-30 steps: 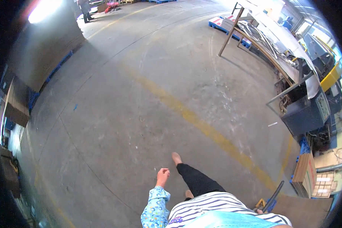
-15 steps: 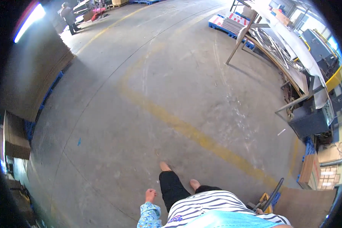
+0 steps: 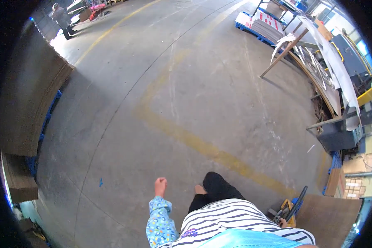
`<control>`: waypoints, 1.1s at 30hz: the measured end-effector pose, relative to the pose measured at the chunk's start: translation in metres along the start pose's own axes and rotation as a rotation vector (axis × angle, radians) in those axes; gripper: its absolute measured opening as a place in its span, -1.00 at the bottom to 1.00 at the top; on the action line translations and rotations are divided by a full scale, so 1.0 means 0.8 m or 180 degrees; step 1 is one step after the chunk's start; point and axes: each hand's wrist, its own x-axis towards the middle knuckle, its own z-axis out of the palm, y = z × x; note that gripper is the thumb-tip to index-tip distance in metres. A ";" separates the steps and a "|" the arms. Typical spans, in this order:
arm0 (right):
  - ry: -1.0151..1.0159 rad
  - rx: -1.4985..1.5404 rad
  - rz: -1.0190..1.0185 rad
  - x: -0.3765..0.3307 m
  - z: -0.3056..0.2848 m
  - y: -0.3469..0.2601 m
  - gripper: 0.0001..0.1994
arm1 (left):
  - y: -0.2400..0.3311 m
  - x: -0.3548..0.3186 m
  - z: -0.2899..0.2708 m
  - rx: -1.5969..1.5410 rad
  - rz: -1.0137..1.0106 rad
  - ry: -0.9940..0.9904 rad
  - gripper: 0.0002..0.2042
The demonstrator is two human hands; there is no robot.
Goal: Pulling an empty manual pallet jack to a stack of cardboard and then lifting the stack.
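Observation:
My left hand (image 3: pixel 161 184) is out in front of my body over the concrete floor, its fingers curled into a fist with nothing visible in them. A light blue patterned sleeve (image 3: pixel 159 221) covers that forearm. Low on the right, at my side, my right hand (image 3: pixel 283 222) is closed on the black handle (image 3: pixel 296 203) of what looks like a pallet jack, partly hidden by my striped shirt. Yellow metal parts (image 3: pixel 287 205) show beside the handle. Right behind it lies a broad brown cardboard sheet or stack (image 3: pixel 328 217).
Tall cardboard stacks (image 3: pixel 27 95) on blue pallets line the left. A metal-legged table (image 3: pixel 283 53) with white strips stands on the right, beyond a yellow floor line (image 3: pixel 211 151). A blue pallet (image 3: pixel 252 31) holds flat sheets. Another person (image 3: pixel 63 20) stands far left.
I have stepped forward, one leg now leading. My left hand has swung forward and up. The floor and stacks have shifted in view; my right hand stays at the handle.

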 end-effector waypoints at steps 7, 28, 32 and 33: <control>0.0828 -0.0166 -0.0652 -0.203 0.277 -0.163 -0.69 | 0.143 0.197 0.013 -0.0026 0.0080 -0.0553 -0.82; 0.0281 0.0256 0.0008 -0.301 0.799 -0.364 -0.69 | 0.487 0.704 -0.306 0.0422 -0.1106 -0.0309 -0.90; 0.0504 0.0552 0.0240 -0.346 0.912 -0.416 -0.70 | 0.635 0.849 -0.305 0.0091 -0.0283 -0.0315 -0.88; 0.0536 0.0547 0.0289 -0.353 0.941 -0.436 -0.71 | 0.668 0.880 -0.298 0.0097 -0.0275 -0.0329 -0.88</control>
